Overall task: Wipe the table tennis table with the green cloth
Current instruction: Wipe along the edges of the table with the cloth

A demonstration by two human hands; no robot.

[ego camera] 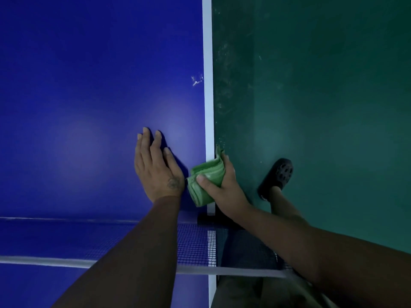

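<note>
The blue table tennis table [89, 96] fills the left of the view, and its white side line [208, 85] runs along the right edge. My left hand [156, 167] lies flat on the blue surface, fingers straight, close to that edge. Just to its right, my right hand [222, 185] grips the folded green cloth [205, 181] against the table's white edge, thumb on top and fingers wrapped around the far side. A small patch of white marks [196, 80] shows on the blue surface near the edge, farther from me.
The net [195, 243] with its white top band [44, 261] crosses the lower part of the view beneath my forearms. A dark green floor [322, 85] lies to the right of the table. My foot in a black sandal [277, 176] stands on it.
</note>
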